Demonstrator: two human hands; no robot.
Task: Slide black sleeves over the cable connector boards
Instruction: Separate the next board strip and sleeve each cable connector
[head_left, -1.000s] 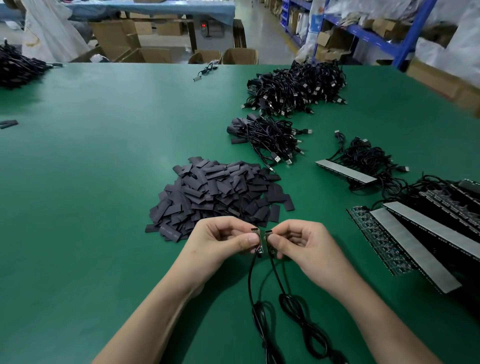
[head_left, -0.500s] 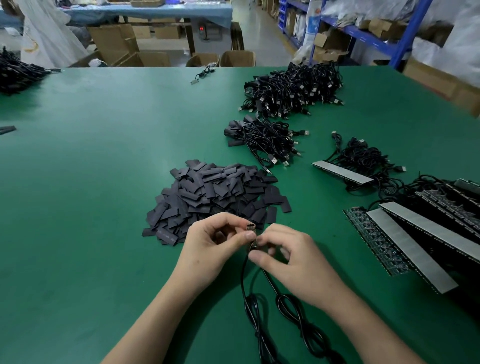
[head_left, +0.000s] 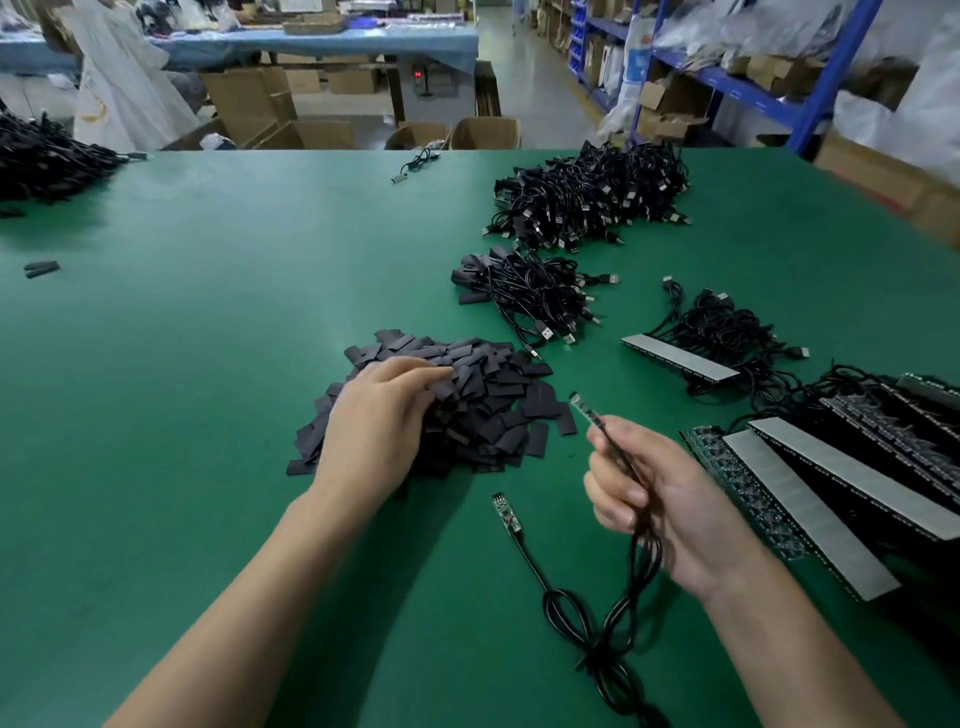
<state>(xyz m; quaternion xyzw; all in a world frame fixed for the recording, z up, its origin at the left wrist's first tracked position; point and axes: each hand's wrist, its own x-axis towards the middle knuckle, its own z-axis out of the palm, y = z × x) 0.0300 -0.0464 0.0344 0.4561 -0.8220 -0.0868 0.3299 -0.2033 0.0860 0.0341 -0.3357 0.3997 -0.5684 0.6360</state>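
On a green desk (head_left: 208, 364) in a warehouse, the pile of sleeves (head_left: 493, 415) lies under the left hand (head_left: 379, 421), whose fingers (head_left: 423, 376) touch it; whether they pinch one I cannot tell. The right hand (head_left: 660, 499) grips a cable (head_left: 601, 428), its board (head_left: 582, 406) raised. Loosely stacked sleeves might lift out two together.

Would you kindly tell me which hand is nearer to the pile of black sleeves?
Left. The left hand lies on the pile of black sleeves, fingers touching it; the right hand is apart, beyond its right edge, holding a cable.
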